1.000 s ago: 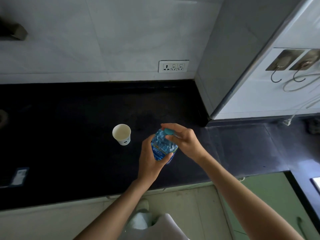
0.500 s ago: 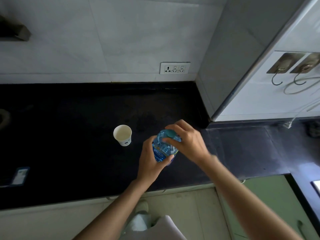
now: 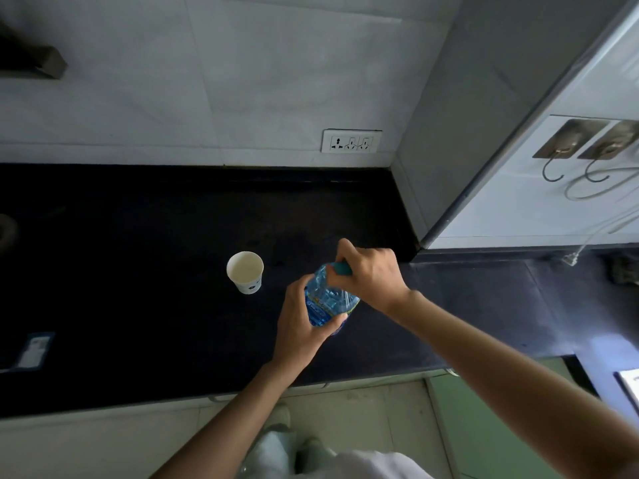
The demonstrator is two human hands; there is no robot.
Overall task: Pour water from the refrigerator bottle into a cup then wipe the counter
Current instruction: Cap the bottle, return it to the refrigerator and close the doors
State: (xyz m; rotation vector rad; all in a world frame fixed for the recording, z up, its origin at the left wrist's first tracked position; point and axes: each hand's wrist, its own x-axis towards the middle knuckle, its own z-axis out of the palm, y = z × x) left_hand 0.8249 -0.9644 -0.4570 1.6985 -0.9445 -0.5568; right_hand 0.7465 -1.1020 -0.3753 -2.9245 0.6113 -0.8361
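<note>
Hands [image 3: 371, 274] grip ribbed clear-blue plastic bottle [image 3: 326, 299] beside paper cup [image 3: 245, 271].

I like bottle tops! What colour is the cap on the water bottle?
The cap is teal, a blue-green, seen in the head view under the right hand.

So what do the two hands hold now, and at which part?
Both hold the blue clear plastic water bottle: the left hand grips its body, the right hand grips its teal cap.

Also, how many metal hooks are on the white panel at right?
2. One hook hangs from the left adhesive plate, the other hook from the plate beside it; more may lie beyond the frame's right edge.
</note>
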